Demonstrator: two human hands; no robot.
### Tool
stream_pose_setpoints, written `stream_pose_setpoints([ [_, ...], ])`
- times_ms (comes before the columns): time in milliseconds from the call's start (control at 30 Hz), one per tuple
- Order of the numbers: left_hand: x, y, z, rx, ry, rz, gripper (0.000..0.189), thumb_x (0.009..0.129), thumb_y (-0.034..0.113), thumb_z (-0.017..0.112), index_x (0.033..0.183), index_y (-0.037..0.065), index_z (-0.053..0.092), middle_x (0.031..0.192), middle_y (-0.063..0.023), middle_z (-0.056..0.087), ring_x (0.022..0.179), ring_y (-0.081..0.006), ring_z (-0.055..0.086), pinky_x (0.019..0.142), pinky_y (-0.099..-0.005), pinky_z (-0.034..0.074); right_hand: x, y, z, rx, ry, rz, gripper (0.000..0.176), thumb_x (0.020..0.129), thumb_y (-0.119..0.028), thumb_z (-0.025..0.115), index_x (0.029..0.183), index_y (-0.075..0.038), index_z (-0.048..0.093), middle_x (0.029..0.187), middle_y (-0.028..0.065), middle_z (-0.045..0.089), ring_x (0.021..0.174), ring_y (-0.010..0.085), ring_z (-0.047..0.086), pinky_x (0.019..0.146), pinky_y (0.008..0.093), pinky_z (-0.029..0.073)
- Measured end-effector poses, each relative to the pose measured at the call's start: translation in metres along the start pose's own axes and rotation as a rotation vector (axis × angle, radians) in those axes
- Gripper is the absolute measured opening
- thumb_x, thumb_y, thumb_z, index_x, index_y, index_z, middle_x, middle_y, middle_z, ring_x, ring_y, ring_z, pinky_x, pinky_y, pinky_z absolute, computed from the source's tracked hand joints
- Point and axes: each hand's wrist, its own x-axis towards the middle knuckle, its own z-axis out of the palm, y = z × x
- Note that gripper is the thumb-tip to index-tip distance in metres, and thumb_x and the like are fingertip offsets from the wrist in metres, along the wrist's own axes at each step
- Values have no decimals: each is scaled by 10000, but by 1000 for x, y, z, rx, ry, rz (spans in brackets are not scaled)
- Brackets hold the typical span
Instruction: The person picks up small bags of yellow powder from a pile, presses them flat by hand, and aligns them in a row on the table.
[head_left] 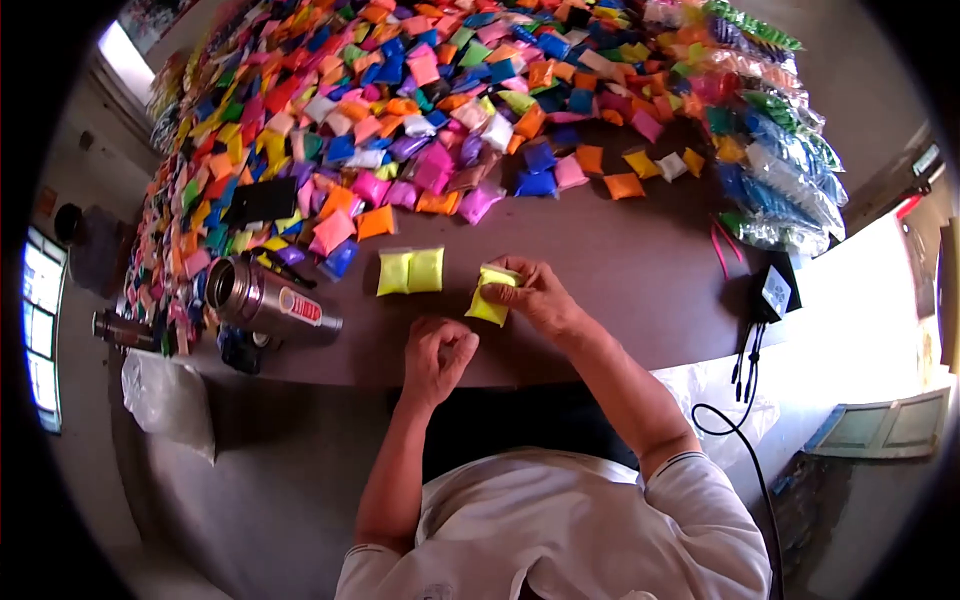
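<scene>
My right hand (535, 297) grips a small yellow packet (489, 308) between thumb and fingers, just above the brown table (600, 255). To its left, two yellow packets (411, 271) lie side by side on the tabletop. My left hand (438, 352) is curled near the table's front edge, below those packets, its fingers bent in toward the thumb. Whether anything is inside the left hand's fingers cannot be made out.
A large heap of colourful packets (430, 180) covers the back and left. A metal flask (265, 300) lies at the left. Clear bags of packets (790, 190) are stacked at the right, near a black box with cables (773, 290).
</scene>
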Motion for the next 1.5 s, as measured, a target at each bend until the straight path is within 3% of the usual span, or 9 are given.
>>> stream_pose_setpoints([
  [100,0,-2,1,37,3,20,256,905,293,613,841,47,637,794,-105,638,766,-313,611,873,-430,439,-9,11,12,-52,-160,54,186,874,-70,710,1047,-18,665,906,21,678,825,104,621,747,249,504],
  [367,-1,-5,-3,-29,-27,-66,386,989,339,491,867,14,660,823,-140,658,900,-359,587,862,-435,451,-17,14,25,207,-91,113,262,900,-182,704,1082,0,654,911,34,666,775,99,597,677,242,487],
  [433,-3,-6,0,-36,5,-90,387,993,332,485,856,16,663,818,-138,661,905,-354,588,870,-434,446,-22,12,23,-204,-75,140,265,930,-210,670,1083,4,636,852,23,639,701,96,556,614,243,460],
  [833,-2,-5,-1,-33,-17,-41,407,996,348,486,818,28,665,828,-117,674,879,-325,596,916,-418,413,-23,21,31,-146,-29,30,255,943,-263,657,976,-13,621,726,-6,572,584,53,475,506,217,374],
  [967,-3,-9,1,-44,7,-45,391,986,348,504,805,33,648,787,-103,652,859,-325,591,900,-425,417,-21,14,32,-152,-26,154,276,941,-283,660,1002,-16,627,736,-15,575,592,48,476,510,214,374],
  [1167,1,-5,-4,85,-94,63,377,977,353,519,810,33,624,748,-98,618,819,-330,576,856,-440,429,-23,22,35,-153,-56,-72,267,953,-276,641,1038,-23,637,759,-21,584,604,45,480,527,208,385],
  [1233,0,-5,0,60,-35,46,383,975,357,522,795,33,619,738,-99,615,814,-331,575,850,-439,432,-26,20,35,-176,-25,-37,228,963,-207,625,1031,11,635,852,9,633,737,76,545,647,248,456],
  [1333,-3,-11,-1,-9,-24,-33,382,972,351,532,775,32,610,715,-102,604,803,-337,572,843,-436,439,-27,17,33,-167,-21,124,213,963,-188,617,1046,7,639,846,-8,625,713,59,524,613,235,434],
  [1500,-1,-6,1,42,34,19,346,955,299,566,736,34,603,660,-96,581,724,-325,572,837,-415,454,-12,11,19,-233,19,25,232,973,-199,595,1083,2,634,809,-19,604,675,46,501,579,222,409],
])
